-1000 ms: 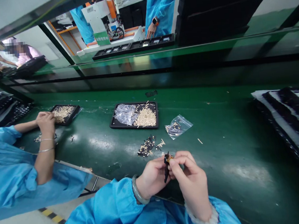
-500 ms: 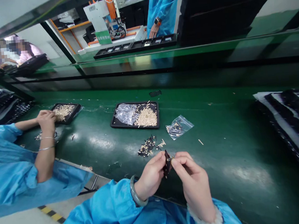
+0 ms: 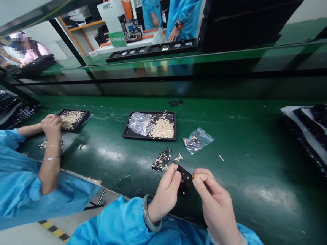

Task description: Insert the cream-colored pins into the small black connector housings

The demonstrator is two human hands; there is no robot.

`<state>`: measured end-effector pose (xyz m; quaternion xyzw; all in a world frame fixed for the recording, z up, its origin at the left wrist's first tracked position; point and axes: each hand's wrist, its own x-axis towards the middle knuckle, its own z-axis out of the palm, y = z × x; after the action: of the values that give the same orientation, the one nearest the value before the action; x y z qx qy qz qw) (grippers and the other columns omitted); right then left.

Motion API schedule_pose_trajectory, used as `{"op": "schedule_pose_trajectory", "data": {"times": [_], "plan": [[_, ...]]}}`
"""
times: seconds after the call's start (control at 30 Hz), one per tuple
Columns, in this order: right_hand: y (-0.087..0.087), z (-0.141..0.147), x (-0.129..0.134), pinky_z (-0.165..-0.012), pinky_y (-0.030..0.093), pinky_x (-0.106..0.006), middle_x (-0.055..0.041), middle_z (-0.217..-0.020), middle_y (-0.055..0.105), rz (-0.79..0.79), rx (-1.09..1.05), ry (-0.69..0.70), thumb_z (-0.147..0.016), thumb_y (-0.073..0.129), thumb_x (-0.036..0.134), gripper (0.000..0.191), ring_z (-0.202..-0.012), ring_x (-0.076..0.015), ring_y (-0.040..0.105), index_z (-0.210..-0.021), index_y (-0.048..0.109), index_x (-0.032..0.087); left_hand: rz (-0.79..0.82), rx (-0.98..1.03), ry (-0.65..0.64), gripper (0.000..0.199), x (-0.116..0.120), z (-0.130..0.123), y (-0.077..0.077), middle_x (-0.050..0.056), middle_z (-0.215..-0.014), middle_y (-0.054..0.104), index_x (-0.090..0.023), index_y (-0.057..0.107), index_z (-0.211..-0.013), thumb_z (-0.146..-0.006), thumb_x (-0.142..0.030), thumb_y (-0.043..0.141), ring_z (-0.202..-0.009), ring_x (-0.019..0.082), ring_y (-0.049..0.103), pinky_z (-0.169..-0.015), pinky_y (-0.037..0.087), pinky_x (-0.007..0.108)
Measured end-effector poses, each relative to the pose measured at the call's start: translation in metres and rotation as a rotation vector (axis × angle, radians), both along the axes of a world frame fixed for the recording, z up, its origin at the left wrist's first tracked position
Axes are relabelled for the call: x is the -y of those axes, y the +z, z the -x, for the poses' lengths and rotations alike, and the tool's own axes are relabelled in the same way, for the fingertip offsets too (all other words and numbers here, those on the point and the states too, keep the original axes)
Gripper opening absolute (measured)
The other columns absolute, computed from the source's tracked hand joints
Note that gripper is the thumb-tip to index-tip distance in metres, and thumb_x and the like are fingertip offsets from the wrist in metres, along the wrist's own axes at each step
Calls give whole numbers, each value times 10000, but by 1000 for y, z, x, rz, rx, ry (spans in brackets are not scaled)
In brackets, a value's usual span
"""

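My left hand (image 3: 166, 191) pinches a small flat black piece (image 3: 185, 178) by its left side, above the green table's near edge. Thumb and fingers of my right hand (image 3: 214, 194) are closed at the piece's right edge, on a tiny brownish part (image 3: 193, 176) too small to make out. Just beyond my hands lies a pile of small black and beige parts (image 3: 161, 160). A clear plastic bag with small parts (image 3: 198, 140) rests to the right of that pile. Farther back, a black tray (image 3: 150, 138) holds beige strips and a crumpled clear bag.
At the left, a co-worker's hands (image 3: 51, 124) are over another black tray (image 3: 79, 124). Stacked black sheets (image 3: 319, 131) stand at the right. A raised shelf (image 3: 96, 69) crosses the back, with people beyond it. A thin dark piece (image 3: 176, 102) lies near the back.
The black piece has turned so that more of its flat face shows. My right hand has shifted slightly right. Another person's blue sleeve and hand now show beyond the shelf.
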<state>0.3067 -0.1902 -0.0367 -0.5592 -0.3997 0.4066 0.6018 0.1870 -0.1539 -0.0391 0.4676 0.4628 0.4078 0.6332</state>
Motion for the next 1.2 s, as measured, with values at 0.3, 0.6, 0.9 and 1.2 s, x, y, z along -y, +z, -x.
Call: {"op": "schedule_pose_trajectory", "data": {"times": [0.3,0.6,0.9,1.2], "plan": [[8,5,4,-751,407,-285,-43,-881,533,-11,133,-81,-849,583,298,161,-844,-180,501,-726,588,194,-192,-116,-2,211,3,0,15,11,-798,508,-174,557,-895,-926,-340,430,-727,148,443,-710,366,243],[12,5,8,-681,440,-292,-41,-837,543,-115,348,-170,-825,620,251,77,-747,-172,533,-784,671,211,-232,-144,52,165,5,-1,9,24,-823,536,-187,560,-921,-920,-304,444,-768,168,484,-736,371,255],[4,13,11,-694,447,-314,-58,-939,529,-275,602,-223,-839,587,124,305,-813,-182,543,-1111,635,254,-383,-181,75,112,6,-1,11,40,-903,564,-199,527,-900,-928,-238,425,-848,168,520,-802,377,265],[5,-4,15,-740,439,-362,-60,-921,565,-384,663,-131,-816,584,82,324,-851,-208,549,-1080,635,262,51,103,-72,245,-8,-4,18,-3,-701,515,-151,564,-787,-851,-387,563,-650,120,460,-628,372,235]]}}
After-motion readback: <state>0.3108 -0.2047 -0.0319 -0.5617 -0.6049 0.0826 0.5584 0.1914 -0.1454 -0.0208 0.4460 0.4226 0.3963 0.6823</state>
